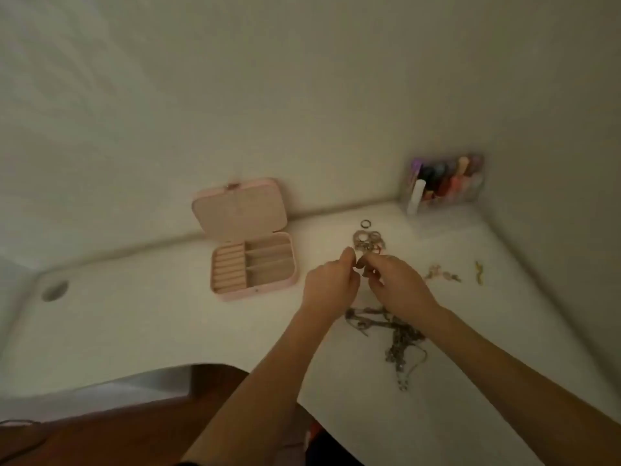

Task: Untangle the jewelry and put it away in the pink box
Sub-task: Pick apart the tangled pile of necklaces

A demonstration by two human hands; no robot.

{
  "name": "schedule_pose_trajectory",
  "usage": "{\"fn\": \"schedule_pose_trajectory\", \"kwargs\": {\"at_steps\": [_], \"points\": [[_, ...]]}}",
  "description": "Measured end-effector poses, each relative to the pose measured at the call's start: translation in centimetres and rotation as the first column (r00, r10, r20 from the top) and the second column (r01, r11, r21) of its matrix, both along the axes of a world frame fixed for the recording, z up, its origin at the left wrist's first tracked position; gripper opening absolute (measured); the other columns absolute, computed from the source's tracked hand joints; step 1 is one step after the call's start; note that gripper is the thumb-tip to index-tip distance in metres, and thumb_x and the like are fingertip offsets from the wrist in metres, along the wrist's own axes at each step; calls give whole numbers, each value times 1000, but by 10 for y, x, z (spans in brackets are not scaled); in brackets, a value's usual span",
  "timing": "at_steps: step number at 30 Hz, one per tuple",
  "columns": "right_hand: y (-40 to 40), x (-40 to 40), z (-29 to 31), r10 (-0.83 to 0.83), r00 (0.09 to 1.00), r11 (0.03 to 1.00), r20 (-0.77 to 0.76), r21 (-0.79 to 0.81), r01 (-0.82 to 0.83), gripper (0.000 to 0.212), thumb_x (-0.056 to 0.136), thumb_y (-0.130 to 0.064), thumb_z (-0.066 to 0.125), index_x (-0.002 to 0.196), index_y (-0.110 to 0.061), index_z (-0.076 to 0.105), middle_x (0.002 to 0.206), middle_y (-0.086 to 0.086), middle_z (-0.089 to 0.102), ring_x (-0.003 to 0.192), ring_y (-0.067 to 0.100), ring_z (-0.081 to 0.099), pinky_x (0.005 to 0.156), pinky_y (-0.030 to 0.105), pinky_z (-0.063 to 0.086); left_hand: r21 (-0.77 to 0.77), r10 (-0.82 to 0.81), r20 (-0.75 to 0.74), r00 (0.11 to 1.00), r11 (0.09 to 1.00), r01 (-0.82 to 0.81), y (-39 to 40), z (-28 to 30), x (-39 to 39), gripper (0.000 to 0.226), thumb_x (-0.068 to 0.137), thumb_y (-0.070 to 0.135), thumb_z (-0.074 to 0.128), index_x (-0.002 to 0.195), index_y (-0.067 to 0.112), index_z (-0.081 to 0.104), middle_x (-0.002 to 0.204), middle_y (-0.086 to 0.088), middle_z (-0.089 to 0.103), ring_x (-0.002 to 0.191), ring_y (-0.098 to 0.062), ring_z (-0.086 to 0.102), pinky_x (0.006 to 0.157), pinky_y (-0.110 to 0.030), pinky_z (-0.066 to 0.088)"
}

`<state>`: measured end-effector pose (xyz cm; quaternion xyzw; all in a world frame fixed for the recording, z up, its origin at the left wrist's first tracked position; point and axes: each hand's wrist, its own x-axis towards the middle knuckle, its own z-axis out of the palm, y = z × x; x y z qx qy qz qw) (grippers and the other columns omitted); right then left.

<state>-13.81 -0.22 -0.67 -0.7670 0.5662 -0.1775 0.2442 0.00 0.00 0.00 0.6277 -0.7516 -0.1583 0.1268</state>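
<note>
Head view showed the left hand (331,280) and right hand (396,285) pinching a small piece between them above the ring cluster (367,240), best teased apart gently, the chain tangle (396,334) lying nearer on the desk (168,331), the open pink box (253,265) waiting left.

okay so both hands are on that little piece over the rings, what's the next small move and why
Probably ease the fingertips apart to work the piece loose. Both the left hand and right hand pinch it above the rings; the pink box lies open, nothing visibly in it.
</note>
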Motion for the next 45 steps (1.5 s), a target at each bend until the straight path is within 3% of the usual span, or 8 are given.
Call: {"fn": "schedule_pose_trajectory", "kwargs": {"at_steps": [8,14,18,26,31,36,40,45], "points": [[20,-22,-37,-132,913,991,387,42,126,30,88,5,50,100,-18,63,89,-7,69,74,3,65,67,17,52,-113,-30,-464,885,993,-26,11,-68,-28,10,87,16,48,96,19,50,59,-1,61,54,-18,58,51,-36,46],[34,-25,-61,-7,871,987,492,-138,86,29,87,6,53,102,-17,60,86,-3,70,78,8,68,72,18,53,-263,-159,-408,899,964,51,12,-75,-22,9,88,17,53,96,19,53,62,1,61,61,-22,59,57,-36,47],[47,-47,-56,-64,872,905,486,-339,256,24,89,2,54,99,-18,63,83,-9,69,81,7,66,74,20,51,-381,-264,-352,898,917,120,26,-77,-18,11,90,18,53,100,18,54,68,5,62,65,-20,58,63,-36,49],[60,-70,-67,-178,949,952,262,-200,233,11,86,-18,68,96,-16,72,85,-5,65,66,1,53,58,6,41,-360,-324,-191,926,901,241,37,-87,-12,23,82,43,65,90,21,63,90,4,56,90,-17,51,81,-35,44],[62,-74,-67,-170,965,951,201,-223,214,7,87,-15,67,81,-17,69,76,-11,59,68,2,50,61,7,37,-407,-278,-139,950,891,202,37,-87,-13,12,90,25,60,85,15,56,86,1,54,87,-22,52,76,-35,42],[61,-72,-65,-195,845,955,498,-100,280,12,96,-13,52,85,-15,55,77,-6,66,67,1,64,64,11,45,-454,-227,-252,941,886,93,38,-84,-16,12,95,23,53,87,14,51,84,2,56,80,-19,51,70,-30,37],[58,-67,-59,-176,749,968,639,-24,248,9,98,-13,50,90,-13,53,75,4,67,61,4,64,63,16,51,-240,-238,-612,754,965,110,43,-75,-48,13,91,27,61,103,21,60,92,8,65,88,-6,61,79,-18,46],[54,-70,-58,-202,697,958,688,-9,286,10,98,-8,48,89,-11,52,75,3,64,58,1,62,61,16,50,-112,-151,-795,588,988,102,29,-72,-63,10,84,17,71,89,15,62,82,-4,70,75,-13,67,72,-25,53]]}}
